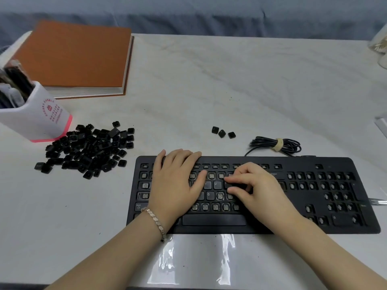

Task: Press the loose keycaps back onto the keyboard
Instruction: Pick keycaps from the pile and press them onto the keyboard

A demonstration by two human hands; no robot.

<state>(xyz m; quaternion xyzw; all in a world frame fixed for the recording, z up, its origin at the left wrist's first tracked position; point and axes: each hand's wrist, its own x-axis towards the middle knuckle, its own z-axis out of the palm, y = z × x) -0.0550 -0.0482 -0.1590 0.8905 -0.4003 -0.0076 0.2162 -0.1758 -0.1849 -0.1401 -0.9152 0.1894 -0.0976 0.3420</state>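
1. Head view, risk first: keycap [235, 185] seated crooked just right of the U key if pushed off-centre, probably bending the clip beneath.
2. Also possible: wrong letter for that slot, legend hidden by fingertips.
3. Left hand [178, 181]: flat, fingers straight, resting on the keyboard [339, 162] toward nine o'clock.
4. Right hand [257, 185]: fingers curled, index tip and thumb seemingly pinching the keycap, mid-board.
5. Pile of loose keycaps [88, 149]: ten o'clock of the keyboard, apart from it; three loose keycaps [222, 133] at twelve o'clock.
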